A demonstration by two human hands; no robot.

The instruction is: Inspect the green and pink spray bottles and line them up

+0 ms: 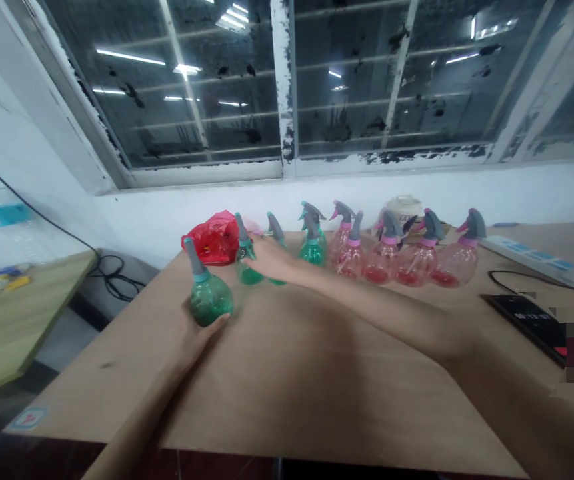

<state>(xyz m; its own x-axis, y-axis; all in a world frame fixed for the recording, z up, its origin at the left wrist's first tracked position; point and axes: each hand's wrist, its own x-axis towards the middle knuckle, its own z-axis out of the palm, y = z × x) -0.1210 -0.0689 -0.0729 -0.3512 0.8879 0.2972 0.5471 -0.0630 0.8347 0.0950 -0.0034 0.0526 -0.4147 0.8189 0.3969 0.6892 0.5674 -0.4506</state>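
Note:
My left hand [197, 337] is wrapped round the lower body of a green spray bottle [211, 297] with a grey trigger head, upright at the table's left side. Further back, my right hand [273, 259] has its fingers closed at the side of a second green spray bottle [248, 267]; motion blurs the fingertips. Behind that hand, another green spray bottle [275, 230] is partly hidden. More green spray bottles [313, 250] stand beyond my right wrist. To their right, several pink spray bottles [419, 263] with grey and pink heads stand close together.
A crumpled red plastic bag [214, 237] lies behind the green bottles. A white container [403, 208] stands behind the pink ones. On the right are a white power strip [541, 257] and a phone [527, 323] with a cable. Another table [27, 327] adjoins at left, below the windows.

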